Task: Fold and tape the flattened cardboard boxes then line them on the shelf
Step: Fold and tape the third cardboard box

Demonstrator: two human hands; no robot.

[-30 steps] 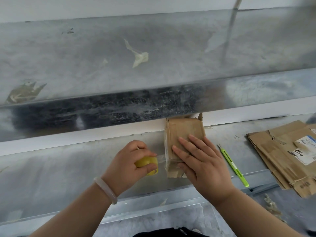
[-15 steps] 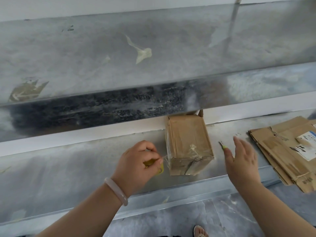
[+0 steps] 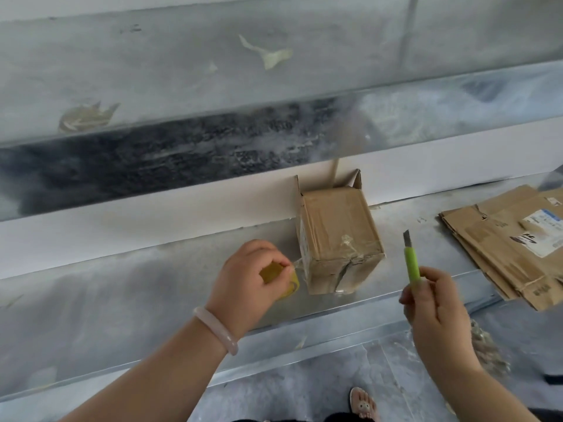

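Taping step, cut pending. Left hand [image 3: 248, 277] grips tape roll [image 3: 281, 280], strip stuck to box [image 3: 338, 239] on shelf [image 3: 137, 300]. Right hand [image 3: 435, 303] grips knife [image 3: 411, 263], blade out. Next, likely: slice strip close to box.

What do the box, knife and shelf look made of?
Cardboard box: matte brown cardboard, creased, glossy clear tape on its seams. Utility knife: smooth bright-green handle, likely plastic; grey blade, probably metal. Shelf: likely sheet metal, dull grey sheen, folded front lip.
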